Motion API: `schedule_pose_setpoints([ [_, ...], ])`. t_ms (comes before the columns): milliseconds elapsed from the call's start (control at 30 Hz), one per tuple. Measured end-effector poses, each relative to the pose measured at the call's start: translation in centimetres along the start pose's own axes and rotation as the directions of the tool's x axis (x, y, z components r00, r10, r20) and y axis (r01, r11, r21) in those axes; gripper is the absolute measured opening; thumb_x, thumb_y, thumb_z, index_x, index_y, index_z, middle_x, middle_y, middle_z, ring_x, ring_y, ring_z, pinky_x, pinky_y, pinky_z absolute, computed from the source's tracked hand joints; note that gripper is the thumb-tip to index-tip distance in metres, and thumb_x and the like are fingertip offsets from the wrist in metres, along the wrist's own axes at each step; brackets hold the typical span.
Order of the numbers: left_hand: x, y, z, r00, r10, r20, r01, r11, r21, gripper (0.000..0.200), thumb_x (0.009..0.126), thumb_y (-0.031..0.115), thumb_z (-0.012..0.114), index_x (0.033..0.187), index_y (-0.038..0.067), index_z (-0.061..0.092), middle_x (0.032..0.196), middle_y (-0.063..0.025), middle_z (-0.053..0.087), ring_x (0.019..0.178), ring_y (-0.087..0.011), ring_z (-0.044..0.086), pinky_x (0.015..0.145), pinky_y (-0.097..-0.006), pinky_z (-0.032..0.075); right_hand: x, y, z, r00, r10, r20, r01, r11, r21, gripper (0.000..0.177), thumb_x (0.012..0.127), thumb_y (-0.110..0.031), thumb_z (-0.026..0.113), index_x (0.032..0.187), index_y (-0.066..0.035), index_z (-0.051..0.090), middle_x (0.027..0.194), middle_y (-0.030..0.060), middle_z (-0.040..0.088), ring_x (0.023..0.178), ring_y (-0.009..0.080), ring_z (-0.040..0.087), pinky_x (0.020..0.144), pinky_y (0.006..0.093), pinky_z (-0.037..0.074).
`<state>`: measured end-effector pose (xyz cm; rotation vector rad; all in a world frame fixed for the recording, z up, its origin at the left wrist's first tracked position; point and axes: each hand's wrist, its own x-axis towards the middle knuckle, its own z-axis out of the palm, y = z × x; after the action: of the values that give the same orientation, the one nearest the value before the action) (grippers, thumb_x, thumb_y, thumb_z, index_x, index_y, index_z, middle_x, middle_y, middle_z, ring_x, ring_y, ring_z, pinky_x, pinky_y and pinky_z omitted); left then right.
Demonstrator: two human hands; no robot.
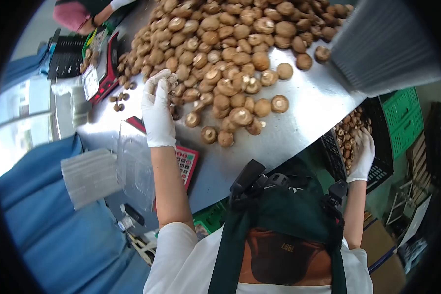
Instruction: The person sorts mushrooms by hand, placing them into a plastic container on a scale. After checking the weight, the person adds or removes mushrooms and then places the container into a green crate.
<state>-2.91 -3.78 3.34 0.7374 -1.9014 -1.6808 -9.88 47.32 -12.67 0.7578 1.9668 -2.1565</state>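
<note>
My left hand (159,110), in a white glove, is at the left edge of a large heap of brown mushrooms (230,59) on a metal table (299,117). Its thumb and fingers are curled round a pale-speckled mushroom (172,83), partly hidden by the glove. Far to the right, my right hand (363,156), also gloved, reaches into a black crate (381,169). Its fingers are extended over smaller mushrooms (347,142) there, and I see nothing gripped in them.
Below my left forearm are a red scale (185,164) and clear plastic trays (134,166). Another red scale (105,73) stands at far left, near another person's arm (95,22). A grey container (382,49) rises at the right; green crates (404,115) stand beyond the black crate.
</note>
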Motion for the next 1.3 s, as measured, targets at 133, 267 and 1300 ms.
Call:
schedule_pose_setpoints([
  [133,-5.0,-1.5,-0.5,0.999,0.002,0.041,-0.012,0.974,0.225,0.023,0.099,0.005,0.06,0.122,0.004,0.065,0.111,-0.0031,0.066,0.103,-0.0112,0.062,0.093,-0.0267,0.05,-5.4,-3.4,12.6,0.801,-0.285,0.526,0.492,0.813,-0.31,0.022,0.096,-0.009,0.066,0.117,-0.002,0.068,0.116,0.0079,0.07,0.109,0.02,0.065,0.098,0.0336,0.049],
  [267,-8.8,-5.8,0.5,0.982,0.089,0.165,-0.168,0.807,0.566,0.043,0.09,0.007,0.07,0.132,0.003,0.059,0.13,-0.0134,0.062,0.12,-0.0232,0.059,0.104,-0.0357,0.047,-6.9,-4.5,21.5,0.348,-0.481,0.805,0.926,0.309,-0.215,0.037,0.084,-0.018,0.075,0.12,-0.011,0.07,0.123,0.013,0.064,0.121,0.0337,0.056,0.106,0.043,0.042],
  [1300,-11.4,-10.3,6.0,0.95,0.176,0.259,-0.313,0.571,0.759,0.115,0.072,0.052,0.085,0.158,0.003,0.027,0.156,-0.0227,0.034,0.143,-0.0419,0.034,0.113,-0.0513,0.031,-5.6,-6.8,28.3,0.591,0.037,0.806,0.146,0.978,-0.152,0.05,0.1,-0.009,0.063,0.148,-0.002,0.049,0.141,0.0087,0.057,0.129,0.0169,0.053,0.111,0.032,0.041],
])
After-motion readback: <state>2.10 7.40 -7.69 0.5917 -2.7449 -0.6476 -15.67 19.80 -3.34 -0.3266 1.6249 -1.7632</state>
